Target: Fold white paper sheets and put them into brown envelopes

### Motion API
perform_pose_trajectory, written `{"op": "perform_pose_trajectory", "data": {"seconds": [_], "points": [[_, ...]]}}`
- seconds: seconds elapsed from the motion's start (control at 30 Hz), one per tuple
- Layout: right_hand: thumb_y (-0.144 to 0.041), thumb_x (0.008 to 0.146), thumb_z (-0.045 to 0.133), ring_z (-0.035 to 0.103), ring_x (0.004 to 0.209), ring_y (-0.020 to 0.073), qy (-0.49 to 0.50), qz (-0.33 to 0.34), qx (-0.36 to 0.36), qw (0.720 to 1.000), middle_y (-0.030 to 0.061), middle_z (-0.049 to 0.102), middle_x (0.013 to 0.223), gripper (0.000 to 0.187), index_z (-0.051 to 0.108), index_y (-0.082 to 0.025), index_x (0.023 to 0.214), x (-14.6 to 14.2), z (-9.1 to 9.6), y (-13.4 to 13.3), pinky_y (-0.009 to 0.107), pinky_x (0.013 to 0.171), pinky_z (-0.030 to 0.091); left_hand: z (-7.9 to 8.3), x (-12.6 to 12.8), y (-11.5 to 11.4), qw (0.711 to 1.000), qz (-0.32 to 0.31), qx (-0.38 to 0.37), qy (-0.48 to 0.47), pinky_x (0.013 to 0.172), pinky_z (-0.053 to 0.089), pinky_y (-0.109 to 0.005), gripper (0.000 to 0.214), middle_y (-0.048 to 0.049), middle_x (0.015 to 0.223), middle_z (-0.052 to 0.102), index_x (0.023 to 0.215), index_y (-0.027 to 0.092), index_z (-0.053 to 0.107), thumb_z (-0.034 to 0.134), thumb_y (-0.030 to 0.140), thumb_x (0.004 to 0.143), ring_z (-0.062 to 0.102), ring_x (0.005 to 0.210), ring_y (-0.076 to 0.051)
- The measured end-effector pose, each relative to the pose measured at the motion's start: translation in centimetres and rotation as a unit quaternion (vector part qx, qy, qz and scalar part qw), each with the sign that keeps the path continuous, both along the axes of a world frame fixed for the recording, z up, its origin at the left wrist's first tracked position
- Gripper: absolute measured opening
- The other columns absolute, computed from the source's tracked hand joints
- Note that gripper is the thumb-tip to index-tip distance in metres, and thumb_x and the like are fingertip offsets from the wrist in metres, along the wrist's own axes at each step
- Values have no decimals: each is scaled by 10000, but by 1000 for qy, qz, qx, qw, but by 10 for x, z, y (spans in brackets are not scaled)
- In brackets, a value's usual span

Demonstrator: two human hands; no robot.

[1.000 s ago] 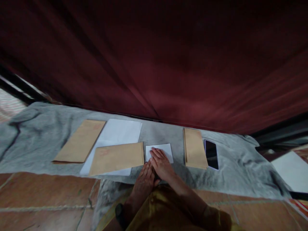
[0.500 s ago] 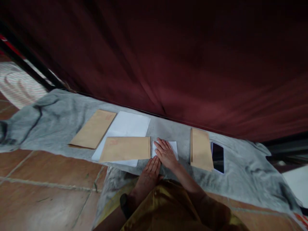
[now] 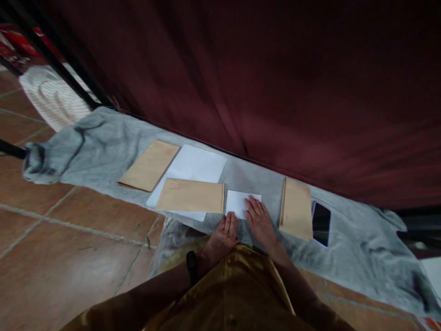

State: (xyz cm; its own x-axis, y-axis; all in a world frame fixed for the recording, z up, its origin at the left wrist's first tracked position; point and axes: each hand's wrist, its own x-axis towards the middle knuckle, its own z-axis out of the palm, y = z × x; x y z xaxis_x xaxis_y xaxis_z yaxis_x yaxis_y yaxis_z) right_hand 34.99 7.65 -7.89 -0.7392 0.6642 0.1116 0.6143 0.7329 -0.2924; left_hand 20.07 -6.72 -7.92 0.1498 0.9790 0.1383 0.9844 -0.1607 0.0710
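A small white sheet of paper (image 3: 237,202), which looks folded, lies on the grey cloth in front of me. My right hand (image 3: 257,219) rests flat on its right side, fingers stretched out. At the paper's lower left corner lies my left hand (image 3: 223,235), its fingers straight and side by side. Just left of the paper, a brown envelope (image 3: 191,195) with red print partly covers larger white sheets (image 3: 200,163). A second brown envelope (image 3: 149,165) overlaps those sheets on their left. More brown envelopes (image 3: 295,209) are stacked to the right of my right hand.
A phone (image 3: 321,224) with a dark screen lies beside the right envelopes. Grey cloth (image 3: 103,151) covers the long narrow surface. Behind it hangs a dark red curtain (image 3: 262,92). Black bars (image 3: 65,69) stand at the left, and floor tiles (image 3: 86,243) show below.
My hands have moved apart: the right one has slid to the paper's right side, and the left stays at its lower left. The camera view has shifted and tilted slightly.
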Motion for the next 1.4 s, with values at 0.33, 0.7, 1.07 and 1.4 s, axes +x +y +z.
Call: {"op": "perform_pose_trajectory", "data": {"seconds": [0.33,0.7,1.07,1.4], "points": [[-185,1052,287,298,1523,240,1,-10,31,999,147,367,1621,516,392,-86,1547,11,7,-34,498,1240,287,4,1,0,993,-13,49,107,1126,467,-471,620,-314,1465,510,1408,-72,503,450,412,1024,505,1388,-364],[-282,1059,367,358,1497,226,-20,36,22,999,83,398,1608,530,361,-162,1575,23,4,-60,473,1246,286,-3,-4,-3,994,-12,70,86,1133,446,-471,631,-300,1475,509,1443,-36,483,442,435,1024,506,1392,-350],[-257,1050,397,404,1472,240,9,-28,51,998,114,445,1577,538,358,-141,1575,45,2,-61,472,1229,314,-8,-19,-10,998,6,23,62,1120,452,-436,548,-254,1488,520,1440,31,516,476,360,1004,508,1396,-322],[-224,1033,412,470,1424,244,40,-43,37,998,104,524,1524,499,443,-170,1527,44,8,-55,508,1232,301,17,-37,1,997,22,71,14,1200,348,-429,521,-148,1521,528,1501,134,467,462,282,1002,438,1453,-272]]}}
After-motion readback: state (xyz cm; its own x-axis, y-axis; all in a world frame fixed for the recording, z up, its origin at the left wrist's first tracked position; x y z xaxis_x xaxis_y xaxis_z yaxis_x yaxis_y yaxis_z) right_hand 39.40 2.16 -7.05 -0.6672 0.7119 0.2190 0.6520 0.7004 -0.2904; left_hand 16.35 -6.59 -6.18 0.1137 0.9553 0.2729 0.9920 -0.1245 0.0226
